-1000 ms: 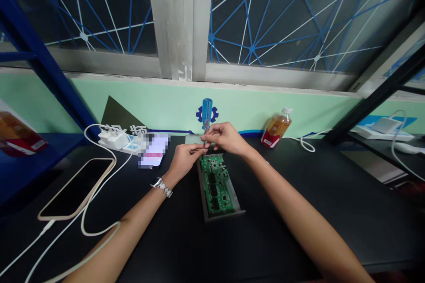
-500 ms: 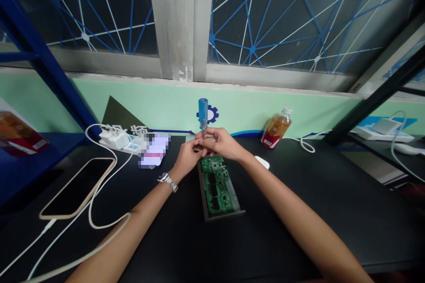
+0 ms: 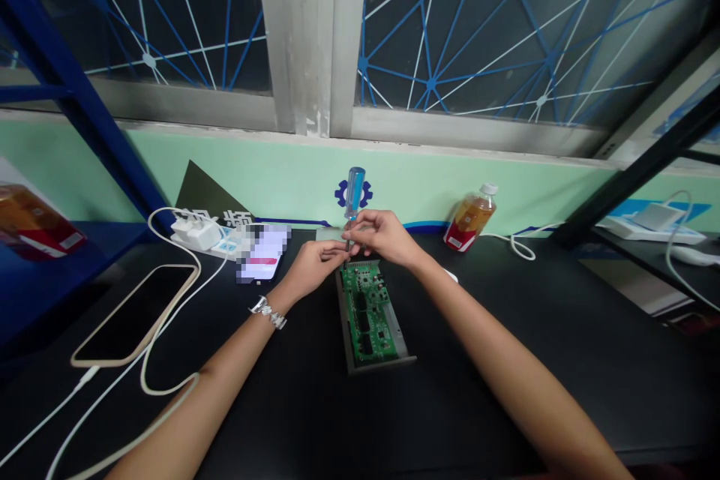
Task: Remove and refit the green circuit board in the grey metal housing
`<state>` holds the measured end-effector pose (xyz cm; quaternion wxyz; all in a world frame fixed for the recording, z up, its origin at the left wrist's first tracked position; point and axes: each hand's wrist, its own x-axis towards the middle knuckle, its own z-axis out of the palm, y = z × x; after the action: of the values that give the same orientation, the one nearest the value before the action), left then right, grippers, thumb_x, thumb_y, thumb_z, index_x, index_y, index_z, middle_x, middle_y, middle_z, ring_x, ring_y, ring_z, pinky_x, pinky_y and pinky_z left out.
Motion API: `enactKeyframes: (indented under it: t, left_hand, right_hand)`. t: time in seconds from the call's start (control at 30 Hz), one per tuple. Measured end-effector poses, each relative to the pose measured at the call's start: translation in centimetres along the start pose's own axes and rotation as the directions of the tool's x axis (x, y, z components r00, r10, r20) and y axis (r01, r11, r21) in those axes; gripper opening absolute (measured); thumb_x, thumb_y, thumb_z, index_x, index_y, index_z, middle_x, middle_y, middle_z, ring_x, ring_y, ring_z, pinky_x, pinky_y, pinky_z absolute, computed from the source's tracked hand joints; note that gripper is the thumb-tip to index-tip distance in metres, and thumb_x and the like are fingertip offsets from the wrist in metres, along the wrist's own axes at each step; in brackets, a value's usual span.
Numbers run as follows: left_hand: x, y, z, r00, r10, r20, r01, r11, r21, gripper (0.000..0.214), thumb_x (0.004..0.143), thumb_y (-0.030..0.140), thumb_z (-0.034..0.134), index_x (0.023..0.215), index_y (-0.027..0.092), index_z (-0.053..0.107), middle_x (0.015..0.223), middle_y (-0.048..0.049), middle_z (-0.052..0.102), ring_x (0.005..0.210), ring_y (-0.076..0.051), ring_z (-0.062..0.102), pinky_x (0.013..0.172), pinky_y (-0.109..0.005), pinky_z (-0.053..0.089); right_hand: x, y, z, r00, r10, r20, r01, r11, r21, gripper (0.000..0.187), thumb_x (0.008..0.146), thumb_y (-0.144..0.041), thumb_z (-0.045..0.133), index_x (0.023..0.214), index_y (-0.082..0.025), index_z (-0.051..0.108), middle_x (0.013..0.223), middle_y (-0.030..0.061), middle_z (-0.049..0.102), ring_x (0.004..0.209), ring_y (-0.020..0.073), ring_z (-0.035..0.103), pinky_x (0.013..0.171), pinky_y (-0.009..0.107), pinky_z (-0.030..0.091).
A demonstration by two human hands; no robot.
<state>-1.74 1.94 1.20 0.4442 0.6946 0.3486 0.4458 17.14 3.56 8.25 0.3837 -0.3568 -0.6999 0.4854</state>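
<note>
The right hand (image 3: pixel 388 238) is drawn in to a pinch, thumb and fingertips closed on the thin metal shaft of a screwdriver (image 3: pixel 355 191) just below its handle, which stands nearly upright and is clear and blue plastic, smooth and rounded. The left hand (image 3: pixel 308 268) reaches in from the other side with fingers extended and thumb close to them, their tips at the lower shaft; whether they grip it or something small, I cannot tell. Directly under the fingertips is the far end of a green circuit board (image 3: pixel 369 307), rectangular and studded with small parts and black blocks, seated in a gray metal tray (image 3: pixel 382 367) with thin raised edges. The tray lies lengthwise on the smooth, dark counter (image 3: pixel 439 405). A silvery linked bracelet (image 3: pixel 268 310) circles the left wrist. Well to the right stands a clear plastic bottle (image 3: pixel 472 217) with amber contents, a red label and a white cap.
</note>
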Motion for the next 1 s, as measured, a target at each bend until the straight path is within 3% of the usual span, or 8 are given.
enactKeyframes:
  t: [0.2, 0.4, 0.5, 0.63, 0.7, 0.8, 0.9, 1.0]
  left_hand:
    - [-0.2, -0.2, -0.4, 0.992, 0.052, -0.115, -0.042, 0.995, 0.087, 0.022, 0.086, 0.033, 0.069, 0.096, 0.014, 0.072, 0.091, -0.0078, 0.077, 0.087, -0.022, 0.073, 0.083, -0.034, 0.058]
    - [0.2, -0.2, 0.8, 0.984, 0.112, -0.135, -0.101, 0.991, 0.089, 0.020, 0.087, 0.025, 0.064, 0.103, 0.015, 0.069, 0.090, -0.0059, 0.076, 0.086, -0.021, 0.073, 0.081, -0.032, 0.057]
    - [0.5, -0.7, 1.2, 0.983, 0.121, -0.139, -0.108, 0.989, 0.100, 0.011, 0.086, 0.022, 0.064, 0.091, 0.014, 0.069, 0.084, -0.0057, 0.076, 0.082, -0.020, 0.072, 0.077, -0.030, 0.056]
    - [0.9, -1.3, 1.7, 0.988, 0.104, -0.116, -0.099, 0.994, 0.049, 0.013, 0.084, 0.025, 0.066, 0.081, 0.013, 0.069, 0.082, -0.0078, 0.076, 0.084, -0.023, 0.072, 0.079, -0.032, 0.057]
    - [1.0, -1.1, 2.0, 0.993, 0.077, -0.093, -0.075, 0.997, 0.018, 0.019, 0.085, 0.030, 0.066, 0.085, 0.012, 0.071, 0.083, -0.0090, 0.076, 0.086, -0.025, 0.073, 0.081, -0.034, 0.057]
    - [0.8, -0.6, 2.1, 0.996, 0.058, -0.065, -0.058, 0.998, -0.012, 0.029, 0.089, 0.038, 0.064, 0.092, 0.010, 0.072, 0.086, -0.0100, 0.077, 0.085, -0.025, 0.073, 0.083, -0.036, 0.058]
    - [0.4, -0.1, 1.7, 0.997, 0.057, -0.055, -0.057, 0.998, -0.005, 0.031, 0.089, 0.041, 0.065, 0.095, 0.012, 0.072, 0.091, -0.0101, 0.077, 0.087, -0.023, 0.073, 0.084, -0.035, 0.058]
    - [0.0, 0.1, 1.0, 0.997, 0.050, -0.051, -0.049, 0.999, 0.022, 0.027, 0.089, 0.037, 0.066, 0.101, 0.013, 0.072, 0.097, -0.0102, 0.076, 0.091, -0.022, 0.073, 0.087, -0.034, 0.057]
  right_hand:
    - [-0.3, -0.5, 0.3, 0.995, -0.010, 0.101, 0.011, 1.000, -0.009, 0.018, 0.088, -0.031, 0.064, 0.098, -0.015, 0.063, 0.099, 0.0087, 0.074, 0.060, 0.0121, 0.071, 0.044, 0.018, 0.048]
    - [-0.6, -0.6, 1.2, 0.993, 0.006, 0.122, -0.003, 1.000, -0.023, 0.020, 0.089, -0.031, 0.063, 0.103, -0.017, 0.063, 0.080, 0.0040, 0.071, 0.062, 0.0139, 0.069, 0.044, 0.019, 0.048]
    - [-0.8, -0.6, 1.6, 0.993, 0.010, 0.120, -0.006, 1.000, -0.030, 0.024, 0.087, -0.031, 0.065, 0.107, -0.017, 0.063, 0.087, 0.0052, 0.072, 0.065, 0.0145, 0.070, 0.044, 0.020, 0.049]
    - [-0.9, -0.4, 1.7, 0.998, 0.007, 0.066, 0.000, 0.994, -0.107, 0.022, 0.086, -0.031, 0.066, 0.101, -0.015, 0.066, 0.069, 0.0023, 0.069, 0.060, 0.0140, 0.067, 0.047, 0.021, 0.049]
    - [-0.8, -0.1, 1.5, 1.000, -0.010, 0.018, 0.012, 0.990, -0.142, 0.019, 0.084, -0.031, 0.069, 0.093, -0.015, 0.066, 0.059, -0.0001, 0.065, 0.053, 0.0134, 0.064, 0.047, 0.022, 0.049]
    - [-0.5, 0.4, 1.0, 0.999, -0.013, -0.032, 0.011, 0.998, -0.060, 0.024, 0.077, -0.032, 0.076, 0.088, -0.018, 0.059, 0.061, -0.0015, 0.065, 0.049, 0.0140, 0.063, 0.044, 0.023, 0.051]
    - [-0.2, 0.7, 0.4, 1.000, -0.010, -0.021, 0.011, 1.000, 0.019, 0.028, 0.074, -0.033, 0.078, 0.086, -0.019, 0.056, 0.068, 0.0002, 0.068, 0.054, 0.0145, 0.067, 0.045, 0.022, 0.052]
    - [-0.3, 0.3, 0.1, 1.000, 0.017, -0.016, -0.018, 1.000, -0.025, 0.022, 0.079, -0.032, 0.074, 0.087, -0.017, 0.060, 0.064, 0.0009, 0.068, 0.055, 0.0137, 0.066, 0.045, 0.020, 0.049]
